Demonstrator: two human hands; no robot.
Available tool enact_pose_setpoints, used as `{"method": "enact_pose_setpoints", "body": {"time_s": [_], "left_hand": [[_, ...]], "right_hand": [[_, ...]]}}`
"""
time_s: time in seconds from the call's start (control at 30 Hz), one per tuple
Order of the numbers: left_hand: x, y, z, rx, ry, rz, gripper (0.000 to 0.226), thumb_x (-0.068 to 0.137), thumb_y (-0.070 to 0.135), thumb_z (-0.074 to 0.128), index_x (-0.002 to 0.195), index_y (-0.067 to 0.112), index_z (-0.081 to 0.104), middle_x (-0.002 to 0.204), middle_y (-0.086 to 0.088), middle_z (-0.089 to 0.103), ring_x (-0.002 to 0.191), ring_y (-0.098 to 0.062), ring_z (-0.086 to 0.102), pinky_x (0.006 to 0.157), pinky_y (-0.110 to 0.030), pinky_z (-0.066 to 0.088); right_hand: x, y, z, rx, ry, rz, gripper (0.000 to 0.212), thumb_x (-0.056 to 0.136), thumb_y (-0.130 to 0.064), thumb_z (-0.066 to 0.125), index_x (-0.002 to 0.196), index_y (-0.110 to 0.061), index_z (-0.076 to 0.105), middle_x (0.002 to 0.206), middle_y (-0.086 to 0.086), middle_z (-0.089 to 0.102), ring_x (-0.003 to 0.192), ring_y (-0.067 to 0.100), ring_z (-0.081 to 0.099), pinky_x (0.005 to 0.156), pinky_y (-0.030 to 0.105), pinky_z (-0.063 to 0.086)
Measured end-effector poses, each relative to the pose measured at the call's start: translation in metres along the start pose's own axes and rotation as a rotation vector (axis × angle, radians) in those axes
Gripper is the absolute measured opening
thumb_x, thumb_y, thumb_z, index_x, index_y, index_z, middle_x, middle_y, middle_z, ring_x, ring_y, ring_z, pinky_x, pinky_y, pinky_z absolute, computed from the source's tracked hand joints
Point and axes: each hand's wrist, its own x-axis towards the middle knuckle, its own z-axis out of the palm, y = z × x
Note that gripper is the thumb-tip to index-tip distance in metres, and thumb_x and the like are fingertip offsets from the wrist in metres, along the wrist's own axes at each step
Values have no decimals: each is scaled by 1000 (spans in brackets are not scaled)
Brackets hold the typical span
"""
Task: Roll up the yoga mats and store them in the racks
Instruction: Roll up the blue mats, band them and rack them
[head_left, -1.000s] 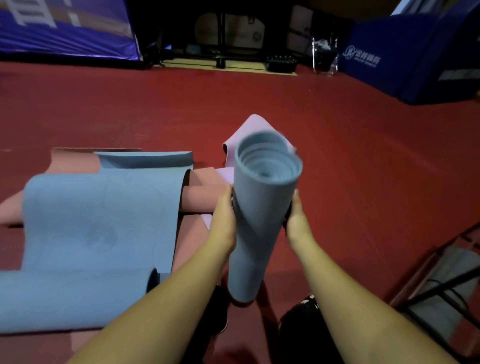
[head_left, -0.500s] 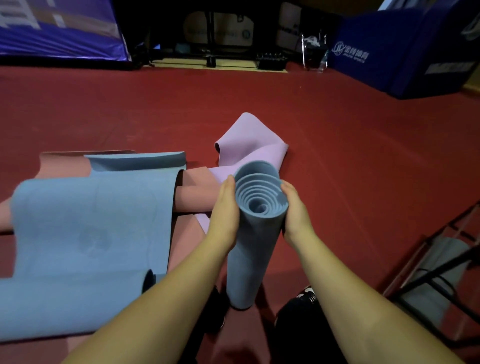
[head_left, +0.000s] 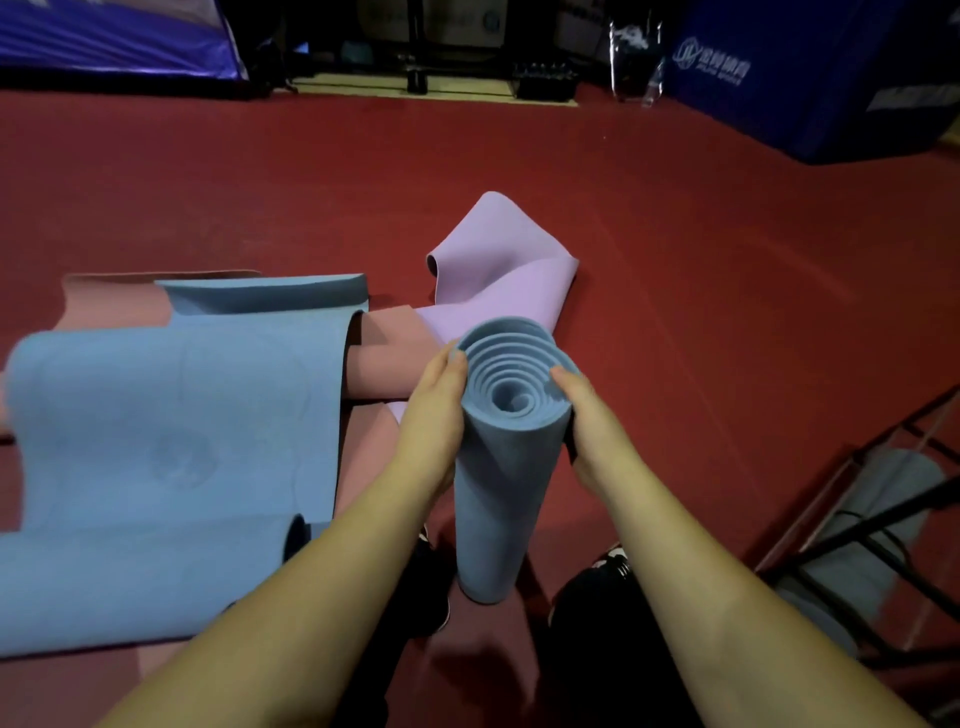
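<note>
Left hand and right hand clasp opposite sides of the roll near its top, fingers wrapped round it. Roll is blue, stands upright, bottom end on the red floor between two black shoes, spiral end facing up. Left of it a blue mat, half unrolled, lies over a pink mat. A lilac mat lies crumpled just behind the roll. Rack at far right holds a grey roll.
</note>
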Motion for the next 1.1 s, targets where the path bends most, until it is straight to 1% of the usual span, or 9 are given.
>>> {"method": "enact_pose_setpoints", "body": {"time_s": [0.13, 0.27, 0.4, 0.6, 0.77, 0.87, 0.97, 1.03, 1.1], "left_hand": [[4, 6, 0, -18, -19, 10, 48, 87, 53, 49, 133, 43, 56, 131, 17, 63, 125, -7, 56, 111, -46, 41], [-2, 6, 14, -78, -30, 22, 43, 93, 43, 49, 132, 30, 60, 129, 8, 66, 123, -14, 59, 111, -46, 42], [-16, 38, 26, -148, -47, 2, 37, 103, 37, 44, 122, 15, 65, 116, -10, 71, 111, -26, 67, 105, -50, 47], [-20, 47, 23, 70, -31, 81, 24, 103, 34, 43, 114, 34, 65, 104, 11, 72, 98, -4, 67, 83, -24, 55], [-11, 5, 13, 49, -10, -119, 31, 102, 33, 41, 102, 30, 73, 107, 3, 74, 107, -19, 68, 98, -44, 52], [-10, 4, 13, 128, 46, -77, 23, 99, 43, 46, 109, 35, 66, 109, 11, 71, 106, -12, 65, 98, -41, 51], [-22, 0, 22, 153, 63, -39, 34, 96, 46, 55, 126, 31, 58, 117, 6, 68, 106, -9, 63, 100, -37, 50], [-24, 7, 24, 141, 78, -2, 29, 98, 40, 55, 124, 27, 58, 115, 3, 68, 104, -9, 64, 98, -36, 50], [-22, 26, 22, 169, 81, 52, 25, 102, 38, 47, 120, 27, 61, 113, 5, 69, 103, -11, 63, 92, -30, 49]], "right_hand": [[8, -20, -7, 13, -52, 18, 33, 95, -37, 56, 117, -16, 68, 107, 3, 74, 97, 17, 69, 90, 35, 49], [8, -29, -3, 12, 0, 31, 62, 79, -47, 68, 126, -7, 61, 118, 15, 70, 111, 31, 66, 104, 46, 47], [-7, -48, 5, 41, -7, -5, 38, 95, -33, 57, 123, -9, 65, 114, 14, 72, 109, 32, 67, 102, 46, 49], [-20, -52, -12, 29, -35, -96, 27, 97, -31, 56, 118, -18, 67, 114, 1, 73, 111, 19, 66, 100, 37, 50], [-14, 16, -22, -70, -2, 42, 73, 71, -70, 63, 128, -24, 64, 124, -11, 67, 122, 7, 58, 116, 41, 35], [-10, 2, -20, -54, 22, 40, 55, 80, -54, 61, 121, -18, 67, 119, -3, 71, 118, 14, 62, 112, 41, 40], [-13, -6, -8, 42, 8, 40, 35, 95, -30, 57, 121, -8, 65, 113, 9, 72, 108, 23, 67, 101, 38, 50], [-16, -14, 0, -9, 30, 2, 22, 97, -16, 56, 116, -9, 65, 106, 10, 74, 100, 24, 69, 90, 33, 54], [-17, -30, 3, -48, 36, -63, 20, 96, -15, 59, 113, -11, 67, 106, 10, 74, 101, 26, 70, 90, 36, 54]]}}
